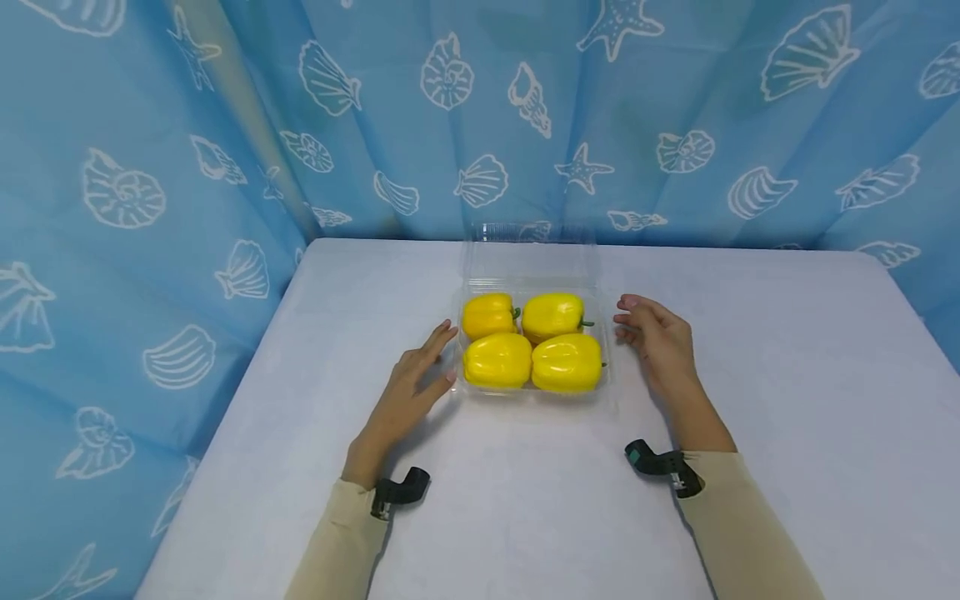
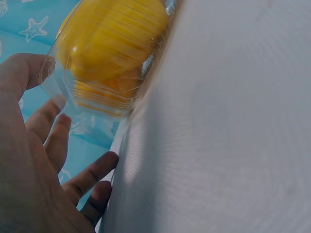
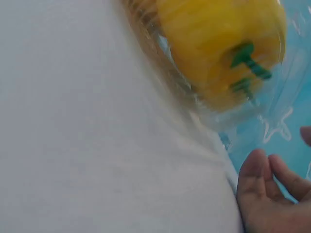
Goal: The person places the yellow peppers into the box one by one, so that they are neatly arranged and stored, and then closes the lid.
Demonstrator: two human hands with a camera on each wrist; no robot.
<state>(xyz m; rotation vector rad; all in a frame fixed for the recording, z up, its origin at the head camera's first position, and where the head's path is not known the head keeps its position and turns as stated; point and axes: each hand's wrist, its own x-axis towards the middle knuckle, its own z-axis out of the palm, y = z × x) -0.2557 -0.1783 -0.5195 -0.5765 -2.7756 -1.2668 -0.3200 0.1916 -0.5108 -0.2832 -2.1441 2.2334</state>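
Gleaming glossy and smooth on the yellow peppers [image 1: 567, 363], shining as clear, ribbed plastic on the container [image 1: 531, 265], looking matt and cloth-like on the white surface [image 1: 517, 500], showing smooth, creased fabric on the curtain [image 1: 408, 142]

Glossy yellow bell peppers [image 1: 497, 360]: four, two in the far row, two in the near. Short green stems [image 1: 587, 323]: three showing from the head view. Clear plastic hinged box [image 1: 480, 391]: one, with one clear lid [image 1: 531, 262]. Bare hands: two, left hand [image 1: 408, 383] and right hand [image 1: 663, 342]. Long beige sleeves [image 1: 742, 533]: two. Black curved wrist cameras [image 1: 408, 487]: two. White-topped table [image 1: 525, 500]: one.
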